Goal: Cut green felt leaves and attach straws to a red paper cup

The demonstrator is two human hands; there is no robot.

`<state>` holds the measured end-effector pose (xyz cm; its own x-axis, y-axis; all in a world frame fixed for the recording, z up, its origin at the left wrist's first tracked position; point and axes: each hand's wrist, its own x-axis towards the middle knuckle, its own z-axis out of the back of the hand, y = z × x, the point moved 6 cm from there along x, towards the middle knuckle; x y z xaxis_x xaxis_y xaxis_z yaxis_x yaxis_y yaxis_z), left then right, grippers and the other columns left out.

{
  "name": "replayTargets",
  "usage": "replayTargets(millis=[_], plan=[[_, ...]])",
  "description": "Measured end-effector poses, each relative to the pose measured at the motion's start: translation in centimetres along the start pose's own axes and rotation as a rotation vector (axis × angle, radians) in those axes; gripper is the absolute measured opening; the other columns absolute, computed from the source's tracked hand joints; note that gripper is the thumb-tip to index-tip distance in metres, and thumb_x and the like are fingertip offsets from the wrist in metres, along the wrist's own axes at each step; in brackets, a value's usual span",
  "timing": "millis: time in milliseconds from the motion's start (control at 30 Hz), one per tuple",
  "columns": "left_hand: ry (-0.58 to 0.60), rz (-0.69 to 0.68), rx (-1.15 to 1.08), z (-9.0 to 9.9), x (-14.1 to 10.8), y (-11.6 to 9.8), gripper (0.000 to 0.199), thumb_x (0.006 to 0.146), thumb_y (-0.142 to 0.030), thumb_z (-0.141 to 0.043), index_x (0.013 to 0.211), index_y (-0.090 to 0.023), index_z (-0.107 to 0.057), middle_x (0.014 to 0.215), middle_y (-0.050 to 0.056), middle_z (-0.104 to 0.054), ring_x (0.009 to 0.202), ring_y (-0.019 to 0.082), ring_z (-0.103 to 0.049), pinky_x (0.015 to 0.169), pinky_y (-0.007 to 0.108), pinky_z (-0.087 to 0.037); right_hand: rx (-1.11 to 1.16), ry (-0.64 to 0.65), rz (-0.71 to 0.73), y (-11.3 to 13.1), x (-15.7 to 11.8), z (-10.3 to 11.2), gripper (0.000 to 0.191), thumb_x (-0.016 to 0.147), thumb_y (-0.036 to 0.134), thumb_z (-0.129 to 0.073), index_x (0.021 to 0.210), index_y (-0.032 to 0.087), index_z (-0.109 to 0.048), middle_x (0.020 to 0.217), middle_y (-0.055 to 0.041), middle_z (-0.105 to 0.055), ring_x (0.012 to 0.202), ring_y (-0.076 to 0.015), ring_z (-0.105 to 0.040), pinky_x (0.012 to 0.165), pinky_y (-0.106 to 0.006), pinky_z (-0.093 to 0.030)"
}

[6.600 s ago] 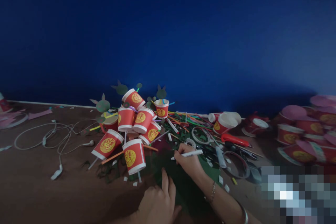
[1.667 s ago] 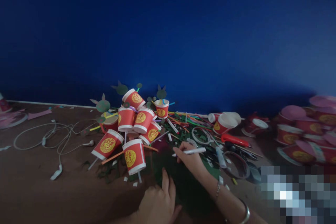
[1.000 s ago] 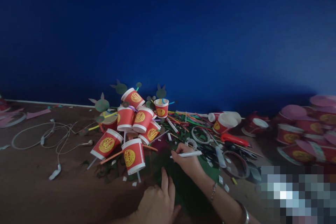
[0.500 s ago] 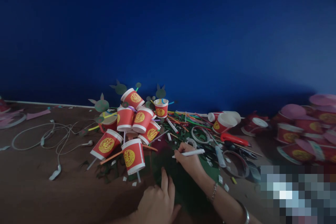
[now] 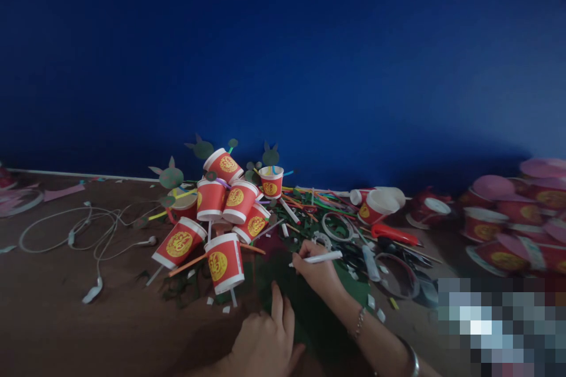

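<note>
My right hand (image 5: 316,271) grips a white marker (image 5: 325,257), its tip pointing left over a dark green sheet of paper (image 5: 322,330). Lying on the sheet's left part, my left hand (image 5: 267,333) has its fingers stretched out flat. Just beyond the left hand, a red paper cup (image 5: 224,263) with a yellow emblem tilts on a straw. Behind it leans a pile of similar cups (image 5: 240,200), some with straws and green rabbit-head cutouts (image 5: 171,177).
White earphones (image 5: 94,291) with a looped cable lie at the left. Rolls of clear tape (image 5: 338,227), a red-handled cutter (image 5: 395,234), a glue tube (image 5: 370,263) and colored straws (image 5: 305,197) clutter the right. More cups with pink paper (image 5: 493,188) stand far right, against the blue wall (image 5: 283,70).
The right hand and the marker have shifted very slightly to the left. My left hand stays in place on the green paper.
</note>
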<state>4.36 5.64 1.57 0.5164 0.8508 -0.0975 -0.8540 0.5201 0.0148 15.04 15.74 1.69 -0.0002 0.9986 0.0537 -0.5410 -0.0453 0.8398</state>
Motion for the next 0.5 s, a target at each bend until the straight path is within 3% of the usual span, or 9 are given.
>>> replayTargets(millis=[500], plan=[[0.011,0.011,0.015,0.52,-0.15,-0.12,0.057,0.078,-0.043,-0.052,0.123,-0.008,-0.049,0.125,0.031,-0.046,0.063,0.025,-0.066,0.05,0.033,-0.053,-0.024,0.007,0.034,0.42,-0.17,-0.02,0.022,0.068,0.028,-0.052,0.049,0.02,-0.043,0.043,0.0047,-0.045,0.043,-0.0093,-0.038,0.042,-0.021,-0.026]])
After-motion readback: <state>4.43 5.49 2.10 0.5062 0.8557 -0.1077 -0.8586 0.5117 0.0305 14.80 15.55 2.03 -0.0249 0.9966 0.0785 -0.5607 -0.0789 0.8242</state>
